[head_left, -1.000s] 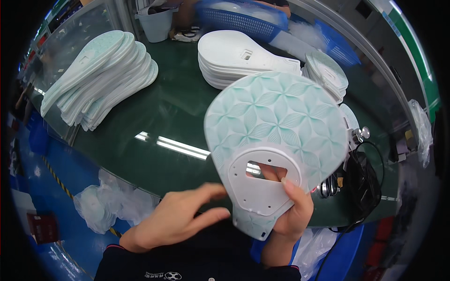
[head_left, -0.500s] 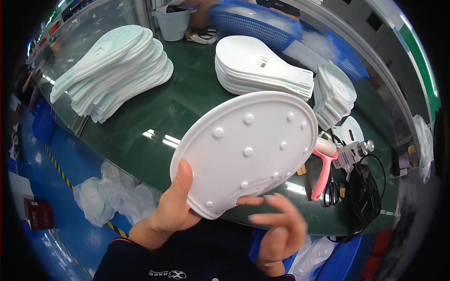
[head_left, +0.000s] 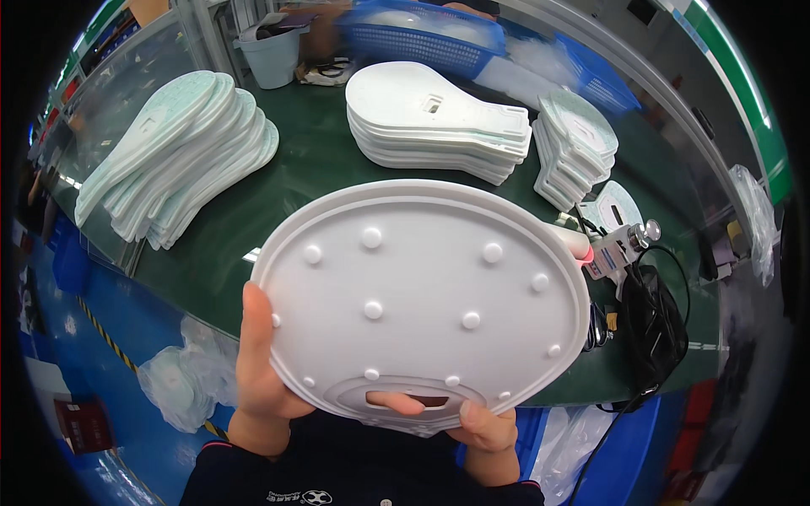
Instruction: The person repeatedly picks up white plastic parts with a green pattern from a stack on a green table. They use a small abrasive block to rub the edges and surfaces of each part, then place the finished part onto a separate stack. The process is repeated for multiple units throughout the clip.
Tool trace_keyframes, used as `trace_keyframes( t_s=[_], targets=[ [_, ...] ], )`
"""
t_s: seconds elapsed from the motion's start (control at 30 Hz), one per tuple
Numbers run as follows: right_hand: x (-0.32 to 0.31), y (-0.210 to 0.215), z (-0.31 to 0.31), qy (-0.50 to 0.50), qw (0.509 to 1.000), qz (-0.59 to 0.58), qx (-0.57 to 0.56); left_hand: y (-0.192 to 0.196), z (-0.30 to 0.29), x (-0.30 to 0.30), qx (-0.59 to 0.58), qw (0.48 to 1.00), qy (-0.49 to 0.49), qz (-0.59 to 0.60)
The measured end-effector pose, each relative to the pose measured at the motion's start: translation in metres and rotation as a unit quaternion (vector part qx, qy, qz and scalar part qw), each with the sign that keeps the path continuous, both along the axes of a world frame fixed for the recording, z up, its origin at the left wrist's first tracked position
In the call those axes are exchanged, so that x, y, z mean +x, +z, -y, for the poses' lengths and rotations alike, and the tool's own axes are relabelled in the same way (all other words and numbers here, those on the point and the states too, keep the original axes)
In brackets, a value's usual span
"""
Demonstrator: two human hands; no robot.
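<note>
A white oval plastic panel (head_left: 422, 282) with round knobs on its face is held up close in front of me. My left hand (head_left: 268, 371) grips its lower left edge, thumb along the rim and most fingers hidden behind. Near the bottom is a slot, with a fingertip (head_left: 396, 403) poking through; it seems to come from the left hand. At the lower right edge my right hand (head_left: 487, 428) holds the rim, thumb on the front and other fingers out of sight. Partly covered by the panel, a roller (head_left: 571, 242) lies at its right.
Stacks of white paddle-shaped panels stand on the green table: left (head_left: 177, 160), middle (head_left: 439, 126) and right (head_left: 578, 143). At the right lie a black pouch (head_left: 654, 325) and partly hidden scissors (head_left: 597, 327). Behind are a pale bucket (head_left: 272, 61) and a blue basket (head_left: 422, 42).
The panel has turned to a level position facing me and come nearer, covering most of the roller. My right hand, loose beside it before, now holds its lower edge.
</note>
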State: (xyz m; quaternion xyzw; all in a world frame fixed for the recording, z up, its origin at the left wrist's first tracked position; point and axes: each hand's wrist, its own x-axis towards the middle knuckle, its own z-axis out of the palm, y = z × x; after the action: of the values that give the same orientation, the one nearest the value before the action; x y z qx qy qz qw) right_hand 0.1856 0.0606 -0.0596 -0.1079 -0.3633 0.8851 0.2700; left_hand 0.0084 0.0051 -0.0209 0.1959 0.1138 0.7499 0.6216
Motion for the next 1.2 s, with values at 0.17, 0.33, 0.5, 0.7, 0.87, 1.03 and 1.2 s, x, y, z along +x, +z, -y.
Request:
trace_keyframes(
  t_s=[0.17,0.33,0.5,0.7,0.87,1.03,1.2],
  targets=[
    [-0.001,0.008,0.001,0.009,0.999,-0.017,-0.035,0.0,0.006,-0.003,-0.087,0.929,0.181,-0.311],
    [-0.012,0.031,-0.013,-0.056,0.965,-0.231,-0.112,0.013,-0.012,-0.001,-0.036,0.892,0.2,-0.404],
    [-0.025,0.045,-0.072,0.053,0.92,-0.383,0.069,-0.004,0.01,0.018,0.014,0.942,-0.096,-0.322],
    [-0.023,0.072,-0.095,0.05,0.935,-0.351,0.008,0.007,0.013,0.029,0.067,0.931,-0.167,-0.318],
    [-0.032,0.065,-0.107,0.089,0.927,-0.364,0.002,0.004,0.018,0.034,0.1,0.942,-0.169,-0.271],
    [-0.038,0.094,-0.093,0.004,0.973,-0.224,0.059,0.007,0.021,0.038,0.06,0.892,0.049,-0.445],
    [-0.035,0.095,-0.084,-0.058,0.972,-0.225,-0.027,0.009,0.014,0.032,0.128,0.75,0.22,-0.61]
  ],
)
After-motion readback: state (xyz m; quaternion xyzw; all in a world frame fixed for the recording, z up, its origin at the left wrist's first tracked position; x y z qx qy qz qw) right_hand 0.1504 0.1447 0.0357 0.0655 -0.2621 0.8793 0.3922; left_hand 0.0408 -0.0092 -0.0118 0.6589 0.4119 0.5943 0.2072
